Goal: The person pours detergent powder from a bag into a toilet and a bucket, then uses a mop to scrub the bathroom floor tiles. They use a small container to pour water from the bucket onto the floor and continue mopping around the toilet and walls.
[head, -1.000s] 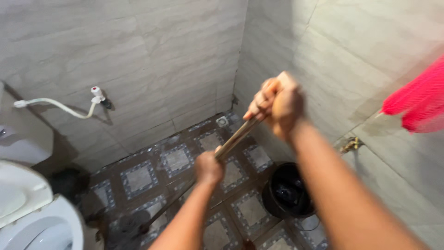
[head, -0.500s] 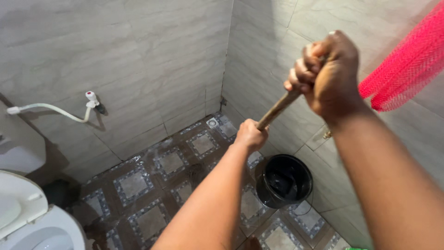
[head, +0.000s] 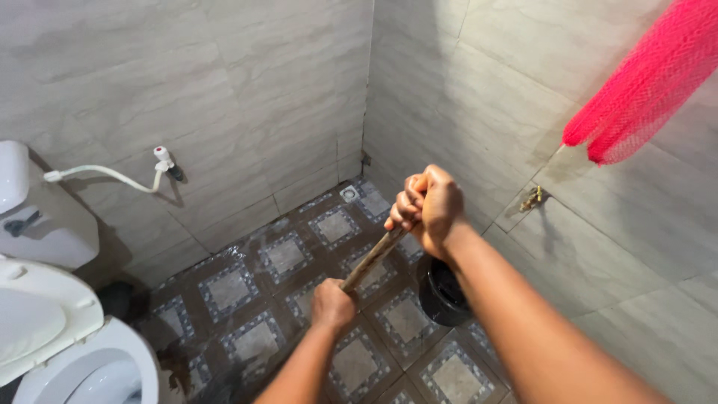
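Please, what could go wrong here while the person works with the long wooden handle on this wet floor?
The floor tiles look wet, so a foot may slip. The black bucket stands just under the right hand, so the wooden handle, also gripped by the left hand, might knock it over.

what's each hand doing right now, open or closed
Left hand: closed around the wooden handle, lower down.
Right hand: closed around the handle's top end.
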